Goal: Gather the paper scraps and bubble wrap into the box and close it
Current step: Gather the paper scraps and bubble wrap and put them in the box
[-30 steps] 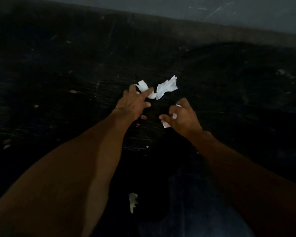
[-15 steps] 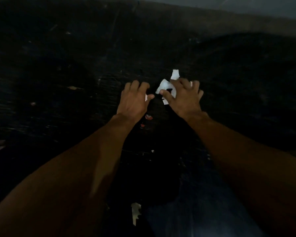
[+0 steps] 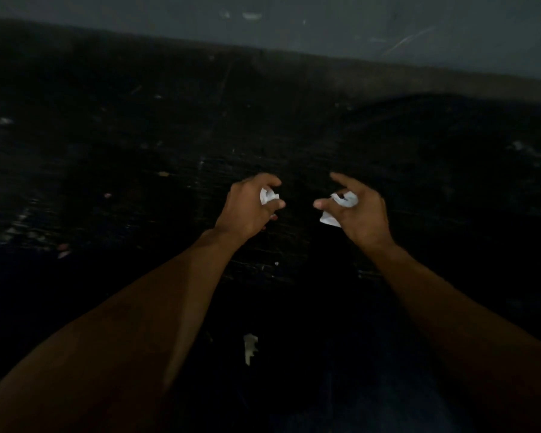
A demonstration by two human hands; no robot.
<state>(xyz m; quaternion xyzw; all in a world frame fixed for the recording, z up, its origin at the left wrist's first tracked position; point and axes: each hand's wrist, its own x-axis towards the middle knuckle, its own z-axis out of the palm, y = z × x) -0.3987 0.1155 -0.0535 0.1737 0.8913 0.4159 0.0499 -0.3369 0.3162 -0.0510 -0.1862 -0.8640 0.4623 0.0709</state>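
the left hand (image 3: 247,207) has its grip curled round a white scrap (image 3: 267,196), up off the dark floor (image 3: 107,151). the right hand (image 3: 361,214) grips a second scrap (image 3: 344,200) more loosely, forefinger and thumb poking out. a third scrap (image 3: 250,348) lies nearer, between the forearms.

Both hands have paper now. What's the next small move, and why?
Probably draw the left hand back to the pale scrap lying on the floor between the forearms. It grips one crumpled scrap, the right hand grips more paper, and that near piece looks like the only sizeable one left. No box is in view.
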